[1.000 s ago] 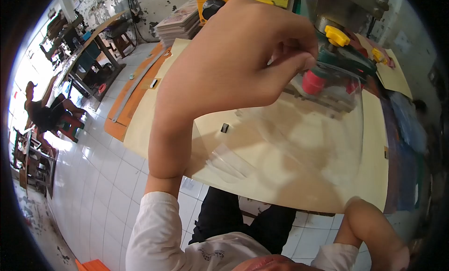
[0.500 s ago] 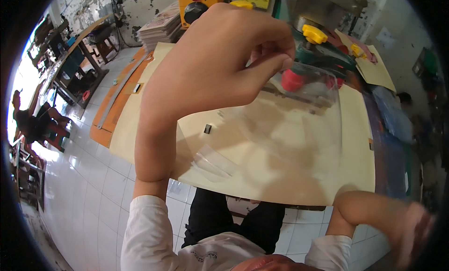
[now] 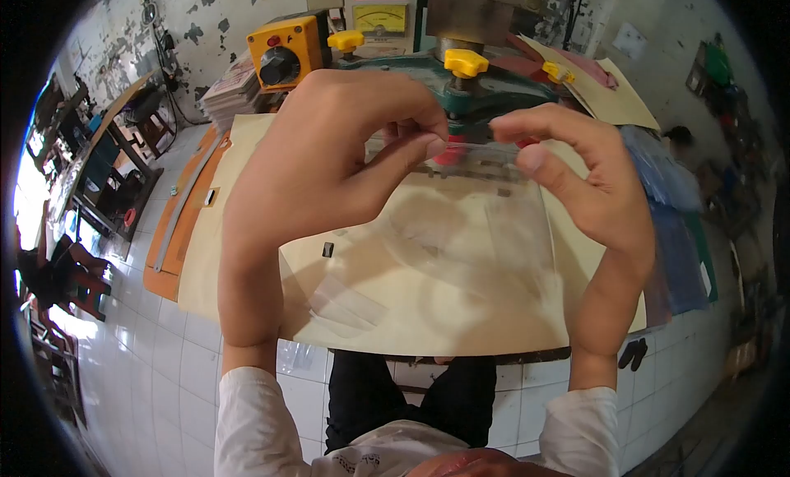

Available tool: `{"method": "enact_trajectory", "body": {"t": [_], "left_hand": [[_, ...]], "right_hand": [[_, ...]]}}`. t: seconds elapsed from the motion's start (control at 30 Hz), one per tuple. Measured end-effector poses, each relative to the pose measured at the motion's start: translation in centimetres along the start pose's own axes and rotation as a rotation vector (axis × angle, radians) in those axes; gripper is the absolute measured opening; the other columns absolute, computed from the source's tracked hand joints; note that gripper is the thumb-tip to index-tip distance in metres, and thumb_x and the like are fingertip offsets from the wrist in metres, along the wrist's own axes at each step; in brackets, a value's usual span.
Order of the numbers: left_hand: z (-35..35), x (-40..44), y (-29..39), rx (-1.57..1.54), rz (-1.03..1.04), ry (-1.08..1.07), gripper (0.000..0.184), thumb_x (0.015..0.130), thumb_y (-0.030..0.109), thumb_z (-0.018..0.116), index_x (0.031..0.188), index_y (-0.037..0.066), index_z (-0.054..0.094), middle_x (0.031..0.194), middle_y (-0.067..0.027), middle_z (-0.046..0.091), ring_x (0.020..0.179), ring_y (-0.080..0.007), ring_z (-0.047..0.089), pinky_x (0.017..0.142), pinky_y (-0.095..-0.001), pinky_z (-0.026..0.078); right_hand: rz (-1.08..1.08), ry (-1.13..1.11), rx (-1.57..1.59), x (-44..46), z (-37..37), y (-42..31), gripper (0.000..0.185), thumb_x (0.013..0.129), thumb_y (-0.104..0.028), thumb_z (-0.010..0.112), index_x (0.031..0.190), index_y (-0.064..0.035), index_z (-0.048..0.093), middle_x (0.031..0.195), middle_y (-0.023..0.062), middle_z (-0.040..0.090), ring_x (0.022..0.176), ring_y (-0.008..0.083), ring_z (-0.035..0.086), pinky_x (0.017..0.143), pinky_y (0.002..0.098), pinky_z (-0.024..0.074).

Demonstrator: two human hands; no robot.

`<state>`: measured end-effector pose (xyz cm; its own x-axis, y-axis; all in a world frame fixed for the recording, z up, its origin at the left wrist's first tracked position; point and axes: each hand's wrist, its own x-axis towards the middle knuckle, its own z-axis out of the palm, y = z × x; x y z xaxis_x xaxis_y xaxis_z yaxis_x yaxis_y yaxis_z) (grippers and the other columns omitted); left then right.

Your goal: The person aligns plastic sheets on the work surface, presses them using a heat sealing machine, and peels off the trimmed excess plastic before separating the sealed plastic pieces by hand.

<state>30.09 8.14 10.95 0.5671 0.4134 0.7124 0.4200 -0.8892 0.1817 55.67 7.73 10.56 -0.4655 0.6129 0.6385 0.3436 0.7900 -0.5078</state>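
My left hand (image 3: 354,148) is raised over the worktable, thumb and forefinger pinched on the upper edge of a clear plastic sheet (image 3: 518,234). The sheet hangs below and to the right of the pinch, see-through, so its exact outline is hard to make out. My right hand (image 3: 584,169) is up near the sheet's upper right corner, its thumb and forefinger apart with a gap between the tips. Flat on the cream-coloured board (image 3: 444,333) lie a small clear plastic piece (image 3: 350,306) and a little black block (image 3: 328,249).
Behind my hands stands a green press machine (image 3: 485,99) with yellow knobs (image 3: 466,63). A yellow control box (image 3: 284,53) with a black dial is at the back left, beside stacked sheets (image 3: 232,94). A metal ruler (image 3: 185,206) lies at left; blue plastic (image 3: 679,255) lies at right.
My right hand has come up from the lower right to the sheet's upper right corner. My left hand, still pinching the sheet, sits further left and lower in view as the view shifted.
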Motion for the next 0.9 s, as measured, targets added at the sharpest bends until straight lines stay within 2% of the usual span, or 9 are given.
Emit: {"method": "enact_trajectory", "body": {"t": [0.07, 0.2, 0.27, 0.4, 0.47, 0.53, 0.73, 0.8, 0.9], "left_hand": [[0.2, 0.1, 0.3, -0.043, -0.044, 0.016, 0.006, 0.082, 0.004, 0.069, 0.083, -0.001, 0.065, 0.078, -0.0084, 0.067, 0.069, -0.0197, 0.063, 0.064, -0.0293, 0.048], [-0.1, 0.0, 0.2, -0.027, -0.047, 0.0, 0.007, 0.081, 0.004, 0.069, 0.083, -0.001, 0.065, 0.077, -0.0087, 0.066, 0.069, -0.02, 0.063, 0.064, -0.0295, 0.048], [-0.3, -0.2, -0.1, -0.055, -0.025, 0.043, 0.007, 0.082, 0.004, 0.069, 0.083, -0.002, 0.065, 0.077, -0.0091, 0.066, 0.069, -0.0205, 0.063, 0.064, -0.0293, 0.047], [-1.3, -0.4, -0.2, -0.018, -0.048, 0.038, 0.01, 0.082, 0.007, 0.07, 0.084, -0.002, 0.065, 0.078, -0.008, 0.067, 0.07, -0.0188, 0.061, 0.065, -0.0286, 0.046], [-1.4, -0.3, -0.3, -0.015, -0.042, 0.044, 0.008, 0.081, 0.005, 0.068, 0.084, -0.001, 0.065, 0.076, -0.0089, 0.066, 0.068, -0.0204, 0.061, 0.064, -0.0292, 0.047], [-1.5, -0.3, -0.3, -0.012, -0.038, 0.049, 0.007, 0.08, 0.004, 0.066, 0.084, -0.001, 0.065, 0.074, -0.0098, 0.065, 0.065, -0.022, 0.062, 0.062, -0.0299, 0.048], [-1.4, -0.3, -0.4, -0.018, -0.098, 0.012, 0.007, 0.082, 0.005, 0.065, 0.084, -0.001, 0.065, 0.074, -0.0094, 0.065, 0.065, -0.0194, 0.062, 0.063, -0.0296, 0.048], [-1.4, -0.4, -0.5, -0.05, -0.16, -0.067, 0.01, 0.084, 0.008, 0.069, 0.086, -0.001, 0.066, 0.08, -0.0075, 0.067, 0.071, -0.0176, 0.061, 0.068, -0.0284, 0.046], [-1.1, -0.5, -0.8, -0.044, -0.157, -0.118, 0.01, 0.084, 0.007, 0.069, 0.089, -0.001, 0.066, 0.086, -0.0086, 0.068, 0.074, -0.0186, 0.062, 0.069, -0.0293, 0.047]], "right_hand": [[0.02, -0.099, 0.086, -0.2, 0.2, 0.0, 0.018, 0.091, -0.011, 0.064, 0.101, 0.003, 0.067, 0.086, 0.0047, 0.067, 0.08, 0.0086, 0.059, 0.073, 0.0249, 0.0471], [0.052, -0.208, 0.034, -0.2, -1.1, -0.6, 0.015, 0.089, -0.008, 0.064, 0.098, 0.0034, 0.067, 0.085, 0.004, 0.067, 0.079, 0.0086, 0.059, 0.073, 0.0249, 0.0475], [0.072, -0.233, -0.051, -0.3, -2.1, -0.7, 0.012, 0.087, -0.008, 0.067, 0.092, 0.0037, 0.066, 0.087, 0.0074, 0.067, 0.08, 0.0138, 0.062, 0.073, 0.0276, 0.0497], [0.101, -0.196, 0.041, -1.0, -3.5, 0.0, 0.013, 0.084, -0.008, 0.069, 0.092, 0.0028, 0.067, 0.086, 0.0067, 0.067, 0.079, 0.0128, 0.061, 0.073, 0.0268, 0.0486], [0.046, -0.164, 0.07, -1.1, -4.0, 0.3, 0.01, 0.084, -0.006, 0.069, 0.091, 0.0016, 0.068, 0.082, 0.0019, 0.065, 0.075, 0.0076, 0.058, 0.07, 0.0228, 0.0468], [0.044, -0.16, 0.058, -1.1, -4.4, 0.3, 0.011, 0.084, -0.006, 0.069, 0.091, 0.0019, 0.068, 0.081, 0.002, 0.065, 0.075, 0.0072, 0.058, 0.07, 0.0226, 0.0466], [0.062, -0.08, 0.072, -1.0, -3.9, -0.1, 0.01, 0.085, -0.006, 0.068, 0.091, 0.0019, 0.068, 0.081, 0.0015, 0.065, 0.075, 0.006, 0.056, 0.069, 0.0222, 0.0454], [0.056, -0.055, 0.063, -0.9, -3.8, 0.0, 0.01, 0.086, -0.006, 0.068, 0.091, 0.0018, 0.068, 0.081, 0.0012, 0.065, 0.074, 0.0059, 0.056, 0.068, 0.0222, 0.0451], [0.012, -0.045, 0.013, -0.9, -3.7, 0.1, 0.008, 0.086, -0.005, 0.068, 0.091, 0.0016, 0.068, 0.081, 0.0012, 0.065, 0.073, 0.0061, 0.056, 0.067, 0.0223, 0.0447]]}}
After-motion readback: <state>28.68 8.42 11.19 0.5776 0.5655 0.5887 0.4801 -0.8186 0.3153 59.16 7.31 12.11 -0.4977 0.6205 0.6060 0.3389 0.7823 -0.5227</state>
